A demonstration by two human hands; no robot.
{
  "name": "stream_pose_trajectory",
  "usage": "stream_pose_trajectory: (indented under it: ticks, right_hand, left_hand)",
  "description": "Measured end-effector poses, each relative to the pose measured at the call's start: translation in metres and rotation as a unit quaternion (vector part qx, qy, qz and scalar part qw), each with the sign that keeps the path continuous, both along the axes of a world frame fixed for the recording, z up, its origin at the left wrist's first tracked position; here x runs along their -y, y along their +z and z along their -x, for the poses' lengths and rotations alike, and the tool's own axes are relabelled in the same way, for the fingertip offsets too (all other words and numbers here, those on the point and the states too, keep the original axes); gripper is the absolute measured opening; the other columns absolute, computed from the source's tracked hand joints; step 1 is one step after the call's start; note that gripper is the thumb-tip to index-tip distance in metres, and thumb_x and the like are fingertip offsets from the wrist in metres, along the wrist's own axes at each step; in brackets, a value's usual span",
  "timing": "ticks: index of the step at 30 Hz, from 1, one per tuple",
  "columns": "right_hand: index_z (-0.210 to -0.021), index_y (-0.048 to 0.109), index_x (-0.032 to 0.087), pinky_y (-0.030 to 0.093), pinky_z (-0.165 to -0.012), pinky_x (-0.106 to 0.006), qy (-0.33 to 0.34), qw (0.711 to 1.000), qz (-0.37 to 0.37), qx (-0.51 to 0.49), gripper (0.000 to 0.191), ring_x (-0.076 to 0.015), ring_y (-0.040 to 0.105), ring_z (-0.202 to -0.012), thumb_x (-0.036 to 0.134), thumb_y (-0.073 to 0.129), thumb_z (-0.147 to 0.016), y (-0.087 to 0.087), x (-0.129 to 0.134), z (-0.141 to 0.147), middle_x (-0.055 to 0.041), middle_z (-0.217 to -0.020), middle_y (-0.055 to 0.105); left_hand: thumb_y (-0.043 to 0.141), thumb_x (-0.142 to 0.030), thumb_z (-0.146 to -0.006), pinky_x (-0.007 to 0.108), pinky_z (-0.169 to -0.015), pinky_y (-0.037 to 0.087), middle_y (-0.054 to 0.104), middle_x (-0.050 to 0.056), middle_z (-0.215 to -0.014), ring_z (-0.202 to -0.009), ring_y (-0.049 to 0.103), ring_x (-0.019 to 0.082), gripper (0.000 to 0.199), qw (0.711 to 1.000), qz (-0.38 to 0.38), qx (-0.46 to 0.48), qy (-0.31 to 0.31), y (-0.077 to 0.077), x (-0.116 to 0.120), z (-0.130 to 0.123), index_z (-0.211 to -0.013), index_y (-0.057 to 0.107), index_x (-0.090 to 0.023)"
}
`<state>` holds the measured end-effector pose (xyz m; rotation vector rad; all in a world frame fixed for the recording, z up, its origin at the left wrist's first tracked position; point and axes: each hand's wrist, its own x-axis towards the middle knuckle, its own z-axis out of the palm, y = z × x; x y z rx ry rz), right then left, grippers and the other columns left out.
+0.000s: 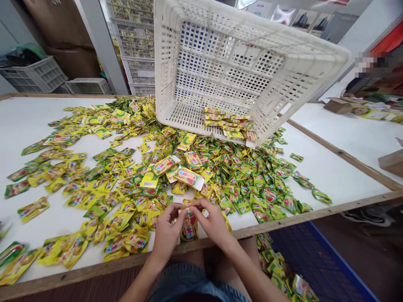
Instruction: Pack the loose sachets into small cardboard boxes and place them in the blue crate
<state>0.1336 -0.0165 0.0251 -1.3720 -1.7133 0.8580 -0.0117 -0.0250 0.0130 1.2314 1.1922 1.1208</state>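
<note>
Hands (168,226), two, on one packet (189,230)

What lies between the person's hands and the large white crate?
From the left hand and right hand to the white crate, the head view shows small printed boxes lying among many yellow and green packets.

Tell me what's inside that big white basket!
Yellow packs lie stacked in the white basket, low on the right. Whatever the top ones cover can't be seen.
</note>
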Motion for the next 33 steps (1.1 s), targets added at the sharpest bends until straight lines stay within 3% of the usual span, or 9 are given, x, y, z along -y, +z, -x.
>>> stream_pose_trajectory:
  ticks: [3,9,13,17,20,23,25,28,33]
  right_hand:
    - [-0.083,0.061,0.019,0.045,-0.068,-0.026,-0.003,1.000,0.005,0.008,0.012,-0.0150,0.058,-0.074,0.026,0.051,-0.085,0.000,0.001,-0.004,-0.0012,-0.078,0.064]
    - [-0.095,0.062,0.021,0.046,-0.078,-0.028,0.012,0.999,-0.004,-0.034,0.014,-0.0165,0.059,-0.088,0.024,0.053,-0.085,-0.014,0.015,-0.001,-0.0037,-0.093,0.065]
    - [-0.092,0.063,0.021,0.047,-0.076,-0.028,-0.008,0.999,-0.034,-0.039,0.016,-0.0166,0.059,-0.085,0.022,0.048,-0.087,-0.004,0.025,-0.007,-0.0039,-0.089,0.065]
    - [-0.092,0.062,0.021,0.045,-0.079,-0.029,-0.113,0.989,-0.058,0.075,0.020,-0.0190,0.058,-0.090,0.026,0.043,-0.088,0.030,0.055,-0.079,-0.0055,-0.093,0.064]
    - [-0.080,0.064,0.022,0.045,-0.065,-0.029,-0.142,0.952,0.022,0.269,0.018,-0.0207,0.060,-0.075,0.033,0.050,-0.082,0.048,0.085,-0.154,-0.0048,-0.081,0.065]
    - [-0.076,0.064,0.022,0.044,-0.067,-0.031,-0.161,0.921,0.050,0.352,0.020,-0.0223,0.060,-0.075,0.036,0.050,-0.080,0.052,0.100,-0.188,-0.0057,-0.080,0.064]
    - [-0.082,0.063,0.022,0.043,-0.074,-0.032,-0.140,0.926,0.062,0.344,0.022,-0.0221,0.059,-0.084,0.034,0.045,-0.084,0.047,0.094,-0.178,-0.0064,-0.086,0.064]
    - [-0.085,0.062,0.021,0.040,-0.080,-0.034,-0.094,0.935,0.073,0.334,0.017,-0.0226,0.056,-0.093,0.029,0.046,-0.084,0.035,0.065,-0.135,-0.0059,-0.092,0.063]
    - [-0.097,0.059,0.022,0.033,-0.083,-0.034,0.018,0.929,0.057,0.365,0.021,-0.0231,0.049,-0.100,0.017,0.056,-0.077,0.015,0.021,-0.082,-0.0039,-0.103,0.060]
  left_hand:
    - [0.056,-0.029,-0.080,0.024,-0.070,0.045,0.064,0.002,-0.080,-0.075,0.059,0.016,0.013,1.000,-0.004,-0.005,0.001,-0.003,-0.002,-0.001,-0.085,0.062,-0.018]
    - [0.061,-0.029,-0.077,0.028,-0.084,0.045,0.068,0.005,-0.091,-0.091,0.061,0.020,0.015,0.999,0.015,0.033,-0.011,-0.017,0.007,0.001,-0.086,0.066,-0.018]
    - [0.055,-0.030,-0.081,0.030,-0.084,0.046,0.068,0.006,-0.092,-0.091,0.061,0.020,0.016,0.997,-0.024,-0.027,-0.073,-0.002,0.002,0.008,-0.083,0.066,-0.018]
    - [0.048,-0.027,-0.086,0.034,-0.090,0.043,0.064,0.008,-0.108,-0.102,0.057,0.021,0.025,0.967,-0.152,-0.168,-0.115,0.021,-0.035,0.016,-0.106,0.059,-0.020]
    - [0.046,-0.023,-0.085,0.041,-0.101,0.032,0.052,0.009,-0.127,-0.120,0.044,0.023,0.038,0.913,-0.255,-0.290,-0.131,0.027,-0.079,0.016,-0.123,0.048,-0.020]
    - [0.053,-0.018,-0.079,0.049,-0.108,0.015,0.042,0.012,-0.137,-0.130,0.030,0.027,0.058,0.842,-0.288,-0.415,-0.188,0.023,-0.117,0.006,-0.133,0.034,-0.018]
    - [0.056,-0.016,-0.076,0.051,-0.107,0.009,0.045,0.014,-0.134,-0.128,0.033,0.028,0.062,0.805,-0.289,-0.464,-0.230,0.021,-0.131,-0.002,-0.133,0.032,-0.014]
    - [0.061,-0.020,-0.074,0.049,-0.106,0.014,0.056,0.014,-0.117,-0.115,0.045,0.027,0.054,0.773,-0.309,-0.496,-0.247,0.021,-0.137,-0.009,-0.124,0.043,-0.014]
    - [0.064,-0.029,-0.070,0.038,-0.082,0.037,0.056,0.010,-0.093,-0.094,0.051,0.028,0.023,0.789,-0.295,-0.490,-0.223,0.022,-0.127,-0.003,-0.088,0.056,-0.016]
